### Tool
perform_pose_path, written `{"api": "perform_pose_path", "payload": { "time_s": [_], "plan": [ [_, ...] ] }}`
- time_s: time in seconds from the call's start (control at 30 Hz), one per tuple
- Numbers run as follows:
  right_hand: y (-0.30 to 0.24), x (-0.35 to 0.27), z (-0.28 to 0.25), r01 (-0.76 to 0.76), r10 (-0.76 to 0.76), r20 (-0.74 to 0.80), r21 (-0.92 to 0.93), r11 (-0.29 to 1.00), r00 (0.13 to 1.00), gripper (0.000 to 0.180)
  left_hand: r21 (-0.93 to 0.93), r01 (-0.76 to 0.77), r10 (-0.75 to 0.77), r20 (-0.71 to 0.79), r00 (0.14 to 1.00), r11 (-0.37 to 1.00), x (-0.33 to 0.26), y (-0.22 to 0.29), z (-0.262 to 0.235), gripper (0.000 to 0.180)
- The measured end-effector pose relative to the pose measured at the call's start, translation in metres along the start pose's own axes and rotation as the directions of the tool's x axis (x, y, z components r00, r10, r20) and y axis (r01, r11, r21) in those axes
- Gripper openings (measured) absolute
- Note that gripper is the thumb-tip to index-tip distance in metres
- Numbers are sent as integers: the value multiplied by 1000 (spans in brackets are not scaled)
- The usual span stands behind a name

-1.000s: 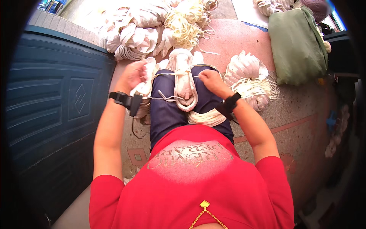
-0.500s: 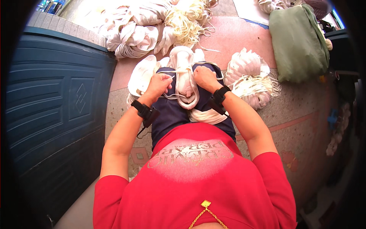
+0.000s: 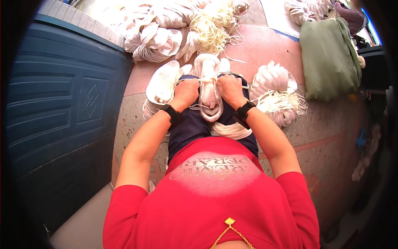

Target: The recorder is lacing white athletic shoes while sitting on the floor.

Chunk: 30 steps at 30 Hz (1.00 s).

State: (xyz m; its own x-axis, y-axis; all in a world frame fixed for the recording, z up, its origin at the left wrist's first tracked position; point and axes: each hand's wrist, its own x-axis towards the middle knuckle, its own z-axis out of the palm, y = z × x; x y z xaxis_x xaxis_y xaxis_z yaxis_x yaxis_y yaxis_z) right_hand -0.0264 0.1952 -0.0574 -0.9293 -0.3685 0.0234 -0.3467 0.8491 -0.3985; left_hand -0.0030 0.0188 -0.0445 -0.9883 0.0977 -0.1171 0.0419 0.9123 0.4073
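White cord bundle lies lengthwise over the person's lap, on the dark blue trousers, running away from the body between the two hands. Nearest the camera, both forearms come up from the red shirt and angle inward, each with a black wristband just behind the hand. The left hand sits knuckles-up against the bundle's left side, fingers curled together around a thin white string that crosses the bundle. The right hand mirrors it on the other side, fingers likewise closed over the string (the fingertips themselves are tucked under, so how tightly they pinch cannot be told). A flat loop of white strap rests on the lap just behind the right wrist.

Just left of the left fingers lies another white bundle on the floor; to the right of the right fingers sits a fanned-out bundle. Beyond the fingertips is a heap of white and cream cord. Farther right lies a green bag, and well to the left stands a blue panelled door.
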Motion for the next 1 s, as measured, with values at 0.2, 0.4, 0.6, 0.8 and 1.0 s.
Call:
{"api": "perform_pose_path", "payload": {
  "time_s": [0.2,0.4,0.6,0.8,1.0],
  "plan": [
    [-4,-1,-2,0,-5,-146,-35,999,989,12,123,-177,170,64,983,976,6,4,-7,15],
    [-19,-11,-22,51,-63,-65,-174,983,996,20,132,6,6,-87,996,991,-10,18,-17,26],
    [-17,-8,-18,12,7,86,-209,978,996,23,14,62,-60,-140,988,998,-19,13,10,23],
    [9,-8,-5,-11,-1,127,92,996,992,20,-138,-11,-25,-253,967,990,-11,16,5,18],
    [9,-11,2,-25,18,32,226,974,999,17,-80,-21,12,-112,994,997,31,25,-3,19]
  ]
}}
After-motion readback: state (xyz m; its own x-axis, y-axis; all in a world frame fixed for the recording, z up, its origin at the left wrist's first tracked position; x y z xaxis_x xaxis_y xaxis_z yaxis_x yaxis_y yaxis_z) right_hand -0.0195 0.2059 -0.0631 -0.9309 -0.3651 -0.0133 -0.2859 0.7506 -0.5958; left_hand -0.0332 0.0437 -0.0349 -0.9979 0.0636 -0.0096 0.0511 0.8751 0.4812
